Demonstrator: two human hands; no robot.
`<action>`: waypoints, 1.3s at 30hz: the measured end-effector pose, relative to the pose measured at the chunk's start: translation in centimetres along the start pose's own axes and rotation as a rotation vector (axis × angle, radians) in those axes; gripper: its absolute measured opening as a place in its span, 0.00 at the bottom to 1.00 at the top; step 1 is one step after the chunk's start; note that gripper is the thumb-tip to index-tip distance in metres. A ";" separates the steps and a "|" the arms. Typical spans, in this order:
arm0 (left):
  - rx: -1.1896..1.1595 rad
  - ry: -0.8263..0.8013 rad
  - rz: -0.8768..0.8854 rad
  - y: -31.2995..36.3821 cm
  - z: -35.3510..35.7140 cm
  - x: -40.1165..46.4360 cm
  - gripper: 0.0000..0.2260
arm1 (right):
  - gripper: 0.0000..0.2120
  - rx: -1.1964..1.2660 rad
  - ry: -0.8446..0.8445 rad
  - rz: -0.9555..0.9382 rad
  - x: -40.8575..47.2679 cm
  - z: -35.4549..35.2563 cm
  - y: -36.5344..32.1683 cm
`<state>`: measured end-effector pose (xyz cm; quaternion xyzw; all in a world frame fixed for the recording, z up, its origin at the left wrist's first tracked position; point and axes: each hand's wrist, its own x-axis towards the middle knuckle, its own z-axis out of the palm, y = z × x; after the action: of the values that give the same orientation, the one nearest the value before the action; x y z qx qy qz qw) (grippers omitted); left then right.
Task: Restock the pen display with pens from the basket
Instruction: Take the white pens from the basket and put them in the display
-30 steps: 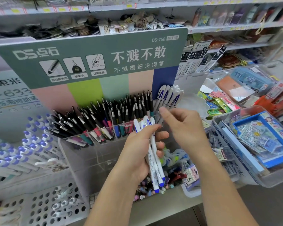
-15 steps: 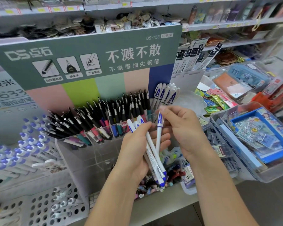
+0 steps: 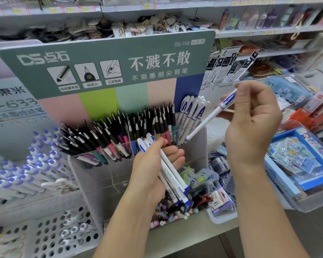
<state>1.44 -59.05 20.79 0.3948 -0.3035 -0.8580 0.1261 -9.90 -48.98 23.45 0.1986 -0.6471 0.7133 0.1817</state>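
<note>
At frame centre the left hand [image 3: 153, 168] grips a bundle [image 3: 172, 175] of white-and-blue pens, while the right hand [image 3: 250, 123], at right, pinches one pen [image 3: 211, 116] slanting down toward the white pens [image 3: 191, 112] standing in the display's [image 3: 119, 175] right end.

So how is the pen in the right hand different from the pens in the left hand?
The single pen is pinched by the right hand and is raised, slanting toward the display; the bundle of pens lies across the left hand, lower. One pen against several. All are white with blue markings.
</note>
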 end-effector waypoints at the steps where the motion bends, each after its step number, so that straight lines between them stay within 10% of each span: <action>1: 0.006 0.005 -0.006 0.0 -0.1 0.1 0.07 | 0.05 -0.036 0.054 -0.037 0.5 -0.1 0.4; 32: 0.075 -0.150 -0.021 -0.5 0.3 0.2 0.07 | 0.13 -0.474 -0.052 -0.049 0.2 0.0 5.3; 39: 0.129 -0.244 -0.035 -0.7 0.5 0.6 0.04 | 0.12 -0.083 -0.559 0.741 -3.4 0.2 2.0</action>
<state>0.70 -58.54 20.26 0.2999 -0.3643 -0.8804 0.0474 -8.00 -49.39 20.01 0.1311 -0.7267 0.6226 -0.2590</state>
